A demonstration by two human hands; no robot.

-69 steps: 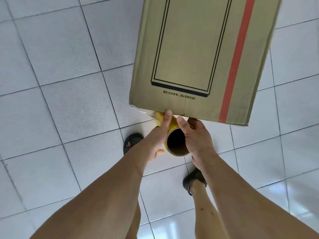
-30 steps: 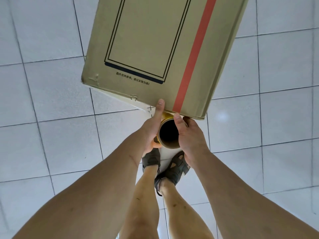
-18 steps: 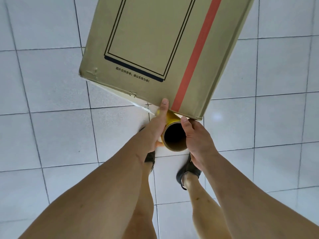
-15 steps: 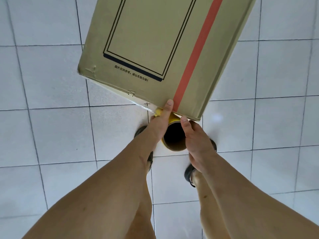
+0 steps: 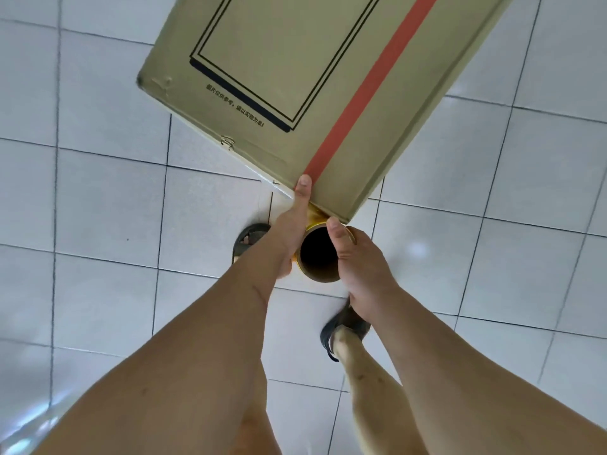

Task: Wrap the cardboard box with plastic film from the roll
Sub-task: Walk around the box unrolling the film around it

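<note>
Looking down from the head camera, we see a large cardboard box (image 5: 295, 77) filling the upper middle of the view, set at a slant over a floor of pale tiles (image 5: 98, 224). Its top face carries a double black rectangle with a dark bar along its near edge, a line of small print below it, and a red stripe (image 5: 368, 90) that runs down to the box's near edge. Just below the box's near corner sits the roll of film (image 5: 320, 257), seen end-on, with a dark hollow core and a yellowish rim; its far end is tucked under the box's corner. Our left hand (image 5: 289, 231) grips the roll from its left side, with the thumb stretched up so that its tip lies on the box's edge right at the foot of the red stripe; the other fingers are hidden behind the roll. Our right hand (image 5: 358, 267) grips the roll from the right, its thumb laid across the rim of the core and its fingers curled round the far side. A thin, shiny strip of film (image 5: 279, 188) shows along the box's lower edge, left of the left thumb. Below the hands we see both bare forearms, both legs, and two feet in dark sandals (image 5: 249, 238) on the tiles.
</note>
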